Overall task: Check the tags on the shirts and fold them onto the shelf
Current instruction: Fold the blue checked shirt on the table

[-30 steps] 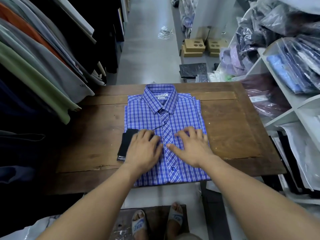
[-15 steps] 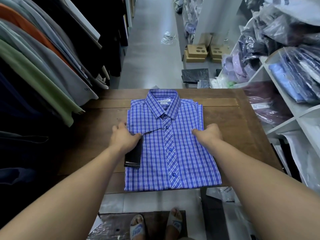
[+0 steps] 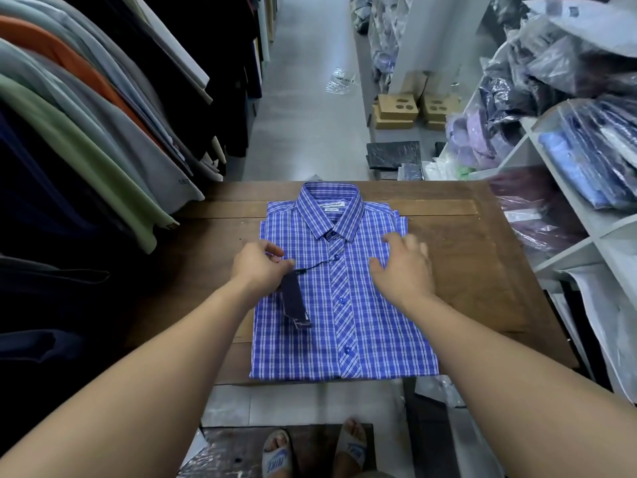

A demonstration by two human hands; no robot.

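Head view looks down on a blue checked shirt (image 3: 348,305) lying folded and buttoned, front up, on a dark wooden table (image 3: 482,270). Its collar points to the far edge and its hem reaches the near edge; it sits about midway between the left and right edges.

A dark tag (image 3: 295,302) lies on the shirt's left chest, tied by a thin string (image 3: 317,265) to the button strip. The left hand (image 3: 259,268) pinches the top end of the tag between thumb and curled fingers, just by the shirt's left side. The right hand (image 3: 406,270) is spread over the right chest with fingers loose and straight, gripping nothing. It is blurred, so I cannot tell whether it presses the cloth or hangs just above it.

Beyond the table's left edge, hanging clothes (image 3: 86,132) in green, grey, orange and black crowd a rail. Past the right edge stands a white shelf (image 3: 565,215) filled with bagged shirts (image 3: 593,157). Cardboard boxes (image 3: 396,112) sit on the floor past the far edge. Below the near edge, two feet in sandals (image 3: 279,457) show.
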